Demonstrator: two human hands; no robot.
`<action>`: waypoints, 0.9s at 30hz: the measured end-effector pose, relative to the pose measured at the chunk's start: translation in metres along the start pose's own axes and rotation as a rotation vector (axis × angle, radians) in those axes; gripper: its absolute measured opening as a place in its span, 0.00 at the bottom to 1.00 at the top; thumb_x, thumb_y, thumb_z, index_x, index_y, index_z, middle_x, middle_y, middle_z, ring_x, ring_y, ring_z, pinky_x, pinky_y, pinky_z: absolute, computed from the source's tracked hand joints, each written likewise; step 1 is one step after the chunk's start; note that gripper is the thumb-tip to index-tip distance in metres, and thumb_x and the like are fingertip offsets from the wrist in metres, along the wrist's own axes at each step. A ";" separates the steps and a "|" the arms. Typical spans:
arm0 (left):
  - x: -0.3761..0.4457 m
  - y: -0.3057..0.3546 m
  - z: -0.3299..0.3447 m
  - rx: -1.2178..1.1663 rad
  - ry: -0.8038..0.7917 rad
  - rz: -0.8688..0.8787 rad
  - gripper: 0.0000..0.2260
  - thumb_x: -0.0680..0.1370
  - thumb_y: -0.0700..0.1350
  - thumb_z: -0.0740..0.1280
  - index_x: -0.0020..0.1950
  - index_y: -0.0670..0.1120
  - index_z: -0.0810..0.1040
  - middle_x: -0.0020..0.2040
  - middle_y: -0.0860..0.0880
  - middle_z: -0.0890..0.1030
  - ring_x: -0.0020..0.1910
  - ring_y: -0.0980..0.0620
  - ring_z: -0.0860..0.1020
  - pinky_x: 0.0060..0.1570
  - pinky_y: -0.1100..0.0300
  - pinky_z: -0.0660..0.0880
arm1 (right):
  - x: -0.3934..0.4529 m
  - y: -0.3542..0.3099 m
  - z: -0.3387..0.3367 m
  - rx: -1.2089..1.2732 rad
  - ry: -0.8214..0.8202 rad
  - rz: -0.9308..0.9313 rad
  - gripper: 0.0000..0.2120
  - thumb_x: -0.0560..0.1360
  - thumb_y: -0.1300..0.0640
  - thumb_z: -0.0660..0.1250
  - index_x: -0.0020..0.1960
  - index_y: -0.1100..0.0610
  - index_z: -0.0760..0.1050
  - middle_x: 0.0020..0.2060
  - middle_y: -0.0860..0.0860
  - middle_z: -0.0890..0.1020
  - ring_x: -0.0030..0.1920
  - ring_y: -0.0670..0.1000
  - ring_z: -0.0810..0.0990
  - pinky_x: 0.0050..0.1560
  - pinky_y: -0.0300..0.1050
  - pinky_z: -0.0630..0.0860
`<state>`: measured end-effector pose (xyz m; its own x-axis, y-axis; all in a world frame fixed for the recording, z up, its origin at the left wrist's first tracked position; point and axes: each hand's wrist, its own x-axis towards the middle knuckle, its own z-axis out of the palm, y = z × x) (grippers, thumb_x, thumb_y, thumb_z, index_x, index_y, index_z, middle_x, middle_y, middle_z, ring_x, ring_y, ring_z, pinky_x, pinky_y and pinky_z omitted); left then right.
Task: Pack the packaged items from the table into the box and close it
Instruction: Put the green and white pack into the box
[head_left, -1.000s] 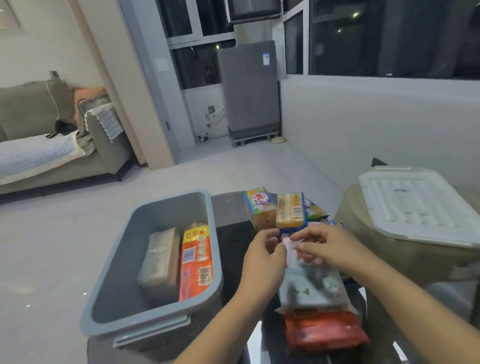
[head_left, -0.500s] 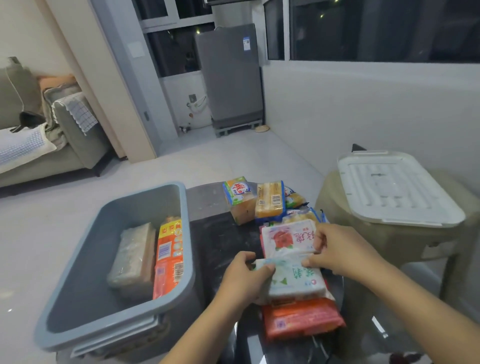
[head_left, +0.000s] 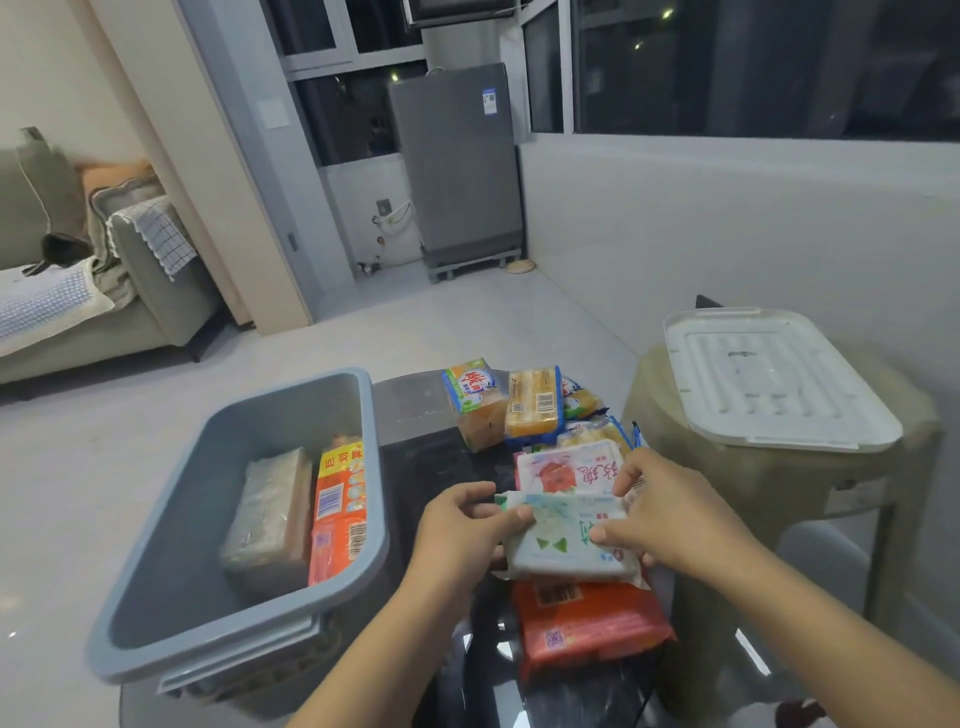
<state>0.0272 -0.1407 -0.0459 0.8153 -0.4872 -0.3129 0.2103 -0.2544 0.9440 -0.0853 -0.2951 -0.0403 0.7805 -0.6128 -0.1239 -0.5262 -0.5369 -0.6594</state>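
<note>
I can't read the print on the green-white packet (head_left: 566, 540); the hands cover its ends, and the counter (head_left: 415, 415) perhaps runs off the bottom edge.

sofa (head_left: 78, 291) left; grey floor (head_left: 467, 332); dark windows (head_left: 753, 67); white wall (head_left: 727, 223)

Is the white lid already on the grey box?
No. The white lid lies on the stool to the right, while the grey box stands open with two packages inside.

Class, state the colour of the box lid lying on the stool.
White lid, clearest in the head view.
</note>
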 end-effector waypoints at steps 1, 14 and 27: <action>0.001 0.003 0.000 -0.013 -0.002 0.014 0.23 0.70 0.38 0.75 0.63 0.41 0.73 0.51 0.41 0.82 0.41 0.48 0.85 0.32 0.60 0.81 | 0.000 -0.001 -0.002 0.018 0.026 -0.002 0.20 0.61 0.49 0.78 0.39 0.48 0.66 0.39 0.45 0.78 0.33 0.45 0.78 0.30 0.41 0.73; 0.023 0.020 0.012 -0.150 0.047 0.130 0.23 0.70 0.37 0.74 0.64 0.41 0.75 0.46 0.48 0.84 0.43 0.49 0.85 0.43 0.52 0.83 | 0.017 -0.015 -0.018 0.122 0.284 -0.079 0.19 0.62 0.50 0.78 0.45 0.47 0.70 0.29 0.44 0.79 0.29 0.38 0.75 0.25 0.37 0.66; 0.038 0.002 0.025 -0.146 -0.004 0.034 0.15 0.76 0.46 0.68 0.62 0.49 0.75 0.53 0.48 0.83 0.45 0.53 0.83 0.40 0.58 0.82 | 0.036 0.003 -0.006 0.015 0.226 -0.042 0.26 0.67 0.40 0.70 0.60 0.49 0.70 0.41 0.40 0.74 0.39 0.42 0.74 0.30 0.35 0.65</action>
<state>0.0457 -0.1806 -0.0584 0.8210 -0.4970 -0.2810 0.2593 -0.1139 0.9591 -0.0607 -0.3223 -0.0428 0.7053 -0.7052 0.0724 -0.4881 -0.5572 -0.6718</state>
